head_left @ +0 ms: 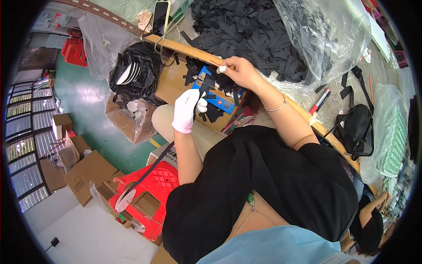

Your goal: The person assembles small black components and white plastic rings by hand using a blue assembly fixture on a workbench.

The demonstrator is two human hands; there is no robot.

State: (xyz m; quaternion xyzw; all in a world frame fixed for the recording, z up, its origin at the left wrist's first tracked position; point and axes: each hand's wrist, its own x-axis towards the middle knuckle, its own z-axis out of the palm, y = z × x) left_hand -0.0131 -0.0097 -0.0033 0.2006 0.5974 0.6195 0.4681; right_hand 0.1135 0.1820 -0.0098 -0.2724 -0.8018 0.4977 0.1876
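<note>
My left hand (187, 105), in a white glove, is closed round a black webbing strap (165, 152). The strap runs down past my forearm to a white reel (126, 200) beside the red plastic stool (151, 185). Just beyond the glove is a blue device (224, 104) with black strap pieces on and around it. My bare right hand (241, 74) is by the wooden table edge (198, 53), thumb and fingers pinched together. Something white (221, 69) shows at its fingertips; whether it is a wrap or a held item I cannot tell.
A large heap of cut black strips (246, 35) lies on the table beside clear plastic sheeting (327, 31). A phone (161, 18) rests at the far edge, a red marker (320, 101) at the right. A black bag (136, 66) stands left, above an open carton (132, 119). Another person (371, 222) sits lower right.
</note>
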